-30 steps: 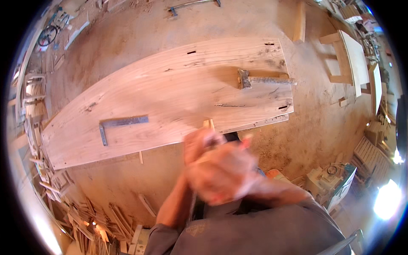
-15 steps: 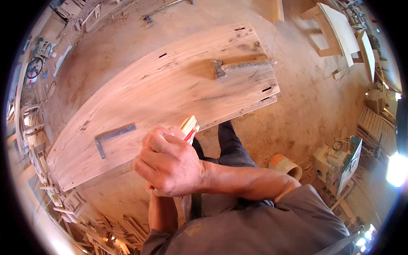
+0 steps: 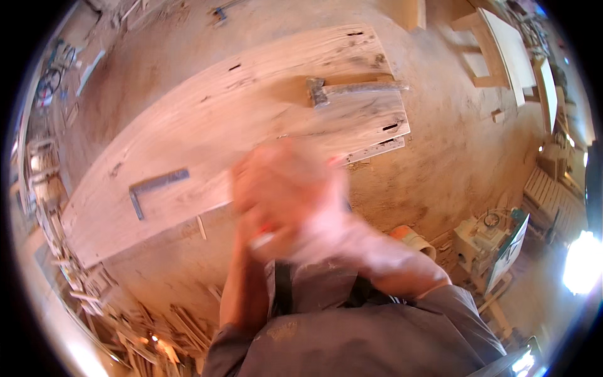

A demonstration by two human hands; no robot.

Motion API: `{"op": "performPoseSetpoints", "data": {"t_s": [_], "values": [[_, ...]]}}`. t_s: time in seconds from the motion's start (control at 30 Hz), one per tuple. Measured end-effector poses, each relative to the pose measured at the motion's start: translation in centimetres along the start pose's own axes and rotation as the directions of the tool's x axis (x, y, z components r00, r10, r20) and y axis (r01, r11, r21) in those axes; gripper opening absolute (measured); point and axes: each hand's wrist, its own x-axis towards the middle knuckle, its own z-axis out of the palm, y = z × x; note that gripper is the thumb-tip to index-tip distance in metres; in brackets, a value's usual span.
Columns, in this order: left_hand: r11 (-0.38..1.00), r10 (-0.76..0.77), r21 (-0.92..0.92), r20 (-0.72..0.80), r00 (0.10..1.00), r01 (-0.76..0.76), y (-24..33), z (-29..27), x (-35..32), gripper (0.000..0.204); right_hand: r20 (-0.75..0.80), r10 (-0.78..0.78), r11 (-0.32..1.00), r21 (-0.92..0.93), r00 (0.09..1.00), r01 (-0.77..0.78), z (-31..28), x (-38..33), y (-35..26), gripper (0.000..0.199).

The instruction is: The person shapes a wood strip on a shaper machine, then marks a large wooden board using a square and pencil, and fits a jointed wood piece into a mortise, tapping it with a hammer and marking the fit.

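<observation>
My right hand (image 3: 282, 182) is a motion-smeared, closed fist over the near edge of a large wooden board. What it grips cannot be made out. Behind and below it is my left hand (image 3: 252, 225), its fingers mostly hidden. A small red and white piece (image 3: 265, 231) shows between the hands, and a red tip (image 3: 333, 161) sticks out past the right hand. The board (image 3: 182, 119) has a curved far edge and dark slots. On it lie a dark metal square (image 3: 157, 182) at the left and a hammer-like tool with a long handle (image 3: 355, 89) at the right.
A thin sliver of wood (image 3: 201, 227) shows beside the board's near edge. Wood scraps (image 3: 182, 327) lie at lower left. To the right are a pale bucket (image 3: 414, 242), a machine (image 3: 474, 242) and a white-topped table (image 3: 502, 50). A metal clamp (image 3: 220, 14) lies at the far side.
Both hands have shifted right and slightly up in the picture and are now blurred. The pale wooden piece that stuck out of the right fist is no longer plain. The whole view has shifted slightly.
</observation>
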Motion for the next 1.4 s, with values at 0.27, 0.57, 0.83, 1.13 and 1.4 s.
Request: {"op": "performPoseSetpoints", "data": {"t_s": [0.27,0.57,0.83,1.13,1.4], "values": [[0.995,-0.031,-0.090,0.064,0.997,0.037,-1.2,-3.7,0.4,0.019,-0.049,-0.089,0.994,-0.060,0.995,0.086,5.9,1.5,-4.1,0.024],[0.984,-0.032,-0.165,0.172,0.985,0.061,-2.7,-0.7,1.0,0.020,0.028,-0.202,0.979,0.039,0.979,0.201,2.9,1.4,-5.5,0.016],[0.973,-0.230,-0.003,0.135,0.964,0.233,-5.4,-11.0,-0.8,0.020,0.123,0.012,0.974,0.221,0.992,-0.039,4.8,0.4,-6.2,0.038],[0.944,-0.303,-0.061,0.233,0.924,0.325,-1.8,-4.9,-10.1,0.025,0.762,0.366,0.766,0.080,0.535,-0.638,-0.3,-10.8,0.6,0.053],[0.922,-0.387,0.116,0.335,0.859,0.370,5.7,-3.3,-11.1,0.032,0.890,0.293,0.750,0.013,0.349,-0.661,-6.0,-13.2,1.0,0.064]]}}
